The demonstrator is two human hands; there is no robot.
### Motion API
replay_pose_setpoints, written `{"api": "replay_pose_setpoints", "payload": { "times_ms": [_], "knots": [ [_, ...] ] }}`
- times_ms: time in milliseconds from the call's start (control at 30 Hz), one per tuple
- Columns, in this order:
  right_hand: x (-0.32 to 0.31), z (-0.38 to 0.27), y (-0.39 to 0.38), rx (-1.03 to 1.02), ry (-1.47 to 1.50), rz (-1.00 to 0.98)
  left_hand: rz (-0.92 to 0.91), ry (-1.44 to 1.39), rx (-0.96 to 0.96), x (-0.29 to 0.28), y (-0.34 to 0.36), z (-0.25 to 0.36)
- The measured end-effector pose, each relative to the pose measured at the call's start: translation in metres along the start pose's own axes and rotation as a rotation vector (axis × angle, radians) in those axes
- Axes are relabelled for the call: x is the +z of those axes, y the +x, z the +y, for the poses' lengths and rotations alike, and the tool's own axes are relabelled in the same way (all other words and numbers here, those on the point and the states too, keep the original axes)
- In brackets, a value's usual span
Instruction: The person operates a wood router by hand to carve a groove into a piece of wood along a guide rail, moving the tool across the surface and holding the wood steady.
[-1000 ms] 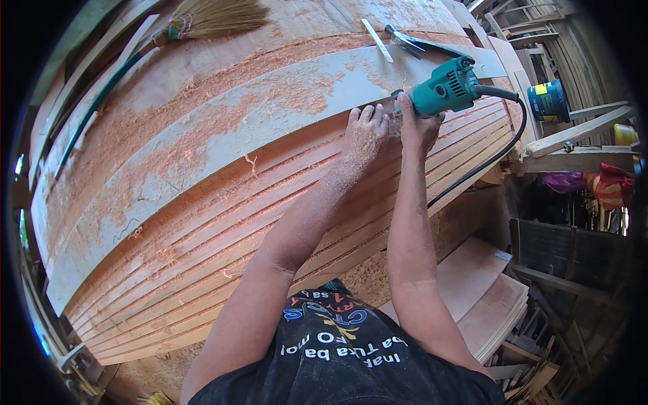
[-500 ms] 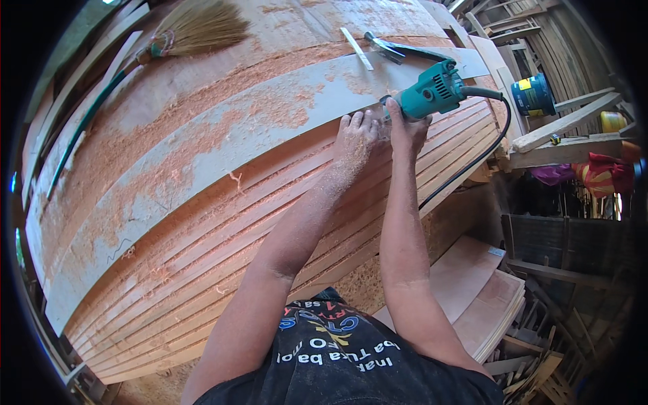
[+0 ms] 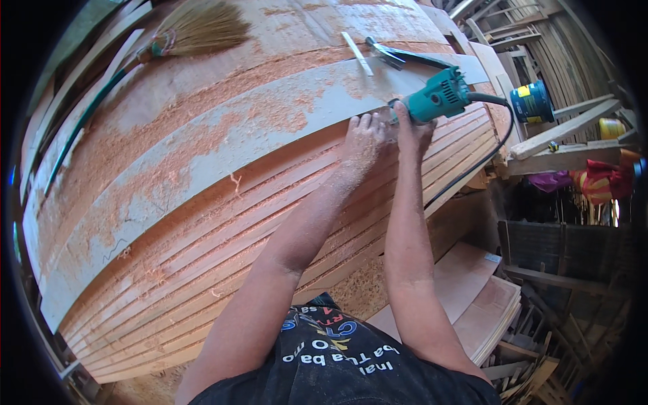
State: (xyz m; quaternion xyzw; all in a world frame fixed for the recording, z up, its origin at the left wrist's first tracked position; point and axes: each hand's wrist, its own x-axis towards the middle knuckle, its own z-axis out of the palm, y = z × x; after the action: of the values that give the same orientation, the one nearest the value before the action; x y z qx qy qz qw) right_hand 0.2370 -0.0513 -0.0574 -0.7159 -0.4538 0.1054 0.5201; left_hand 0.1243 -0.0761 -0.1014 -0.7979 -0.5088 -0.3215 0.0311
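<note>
A teal trim router (image 3: 439,96) with a clear base lies tilted at the lower edge of a curved pale panel (image 3: 223,125) strewn with wood shavings. My right hand (image 3: 413,133) is wrapped around the router's lower end, thumb up along its body. Close beside it, my dust-covered left hand (image 3: 365,140) has its bent fingers pressed at the router's base, right by the panel's edge. The bit and the exact finger contact are hidden. Beneath both hands run long parallel wooden strips (image 3: 270,209), with shavings in the gaps between them. A black cord (image 3: 505,128) loops from the router's back end.
A claw hammer (image 3: 386,54) and a thin pale stick (image 3: 357,53) lie beyond the panel. A straw broom (image 3: 196,30) rests at the far left. To the right stand a dark bucket (image 3: 532,102) and timber offcuts (image 3: 567,128); stacked plywood sheets (image 3: 482,307) lie below.
The router and both my hands have shifted slightly to the right along the panel's edge. The cord's loop has moved right with them.
</note>
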Motion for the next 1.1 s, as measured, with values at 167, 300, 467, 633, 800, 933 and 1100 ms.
{"api": "replay_pose_setpoints", "payload": {
  "times_ms": [167, 300, 467, 633, 800, 933, 1100],
  "knots": [
    [0.006, 0.006, 0.009, -0.046, 0.114, -0.025, 0.019, 0.078, 0.023, 0.008, 0.003, -0.004],
    [0.004, 0.013, 0.016, -0.051, 0.092, -0.009, 0.025, 0.057, 0.017, 0.013, 0.007, 0.001],
    [-0.001, 0.012, 0.024, -0.033, 0.079, -0.002, -0.013, -0.020, -0.004, 0.016, 0.016, 0.007],
    [-0.004, 0.014, 0.027, 0.000, 0.041, -0.011, 0.017, -0.005, 0.011, 0.021, 0.019, 0.010],
    [-0.006, -0.003, 0.021, 0.025, -0.070, -0.023, -0.011, 0.003, 0.008, 0.025, 0.022, 0.009],
    [-0.014, -0.004, 0.028, -0.011, -0.031, -0.018, -0.046, 0.044, 0.000, 0.029, 0.029, 0.016],
    [-0.015, -0.009, 0.030, 0.003, -0.020, -0.009, -0.002, 0.091, 0.027, 0.037, 0.035, 0.015]
  ]
}}
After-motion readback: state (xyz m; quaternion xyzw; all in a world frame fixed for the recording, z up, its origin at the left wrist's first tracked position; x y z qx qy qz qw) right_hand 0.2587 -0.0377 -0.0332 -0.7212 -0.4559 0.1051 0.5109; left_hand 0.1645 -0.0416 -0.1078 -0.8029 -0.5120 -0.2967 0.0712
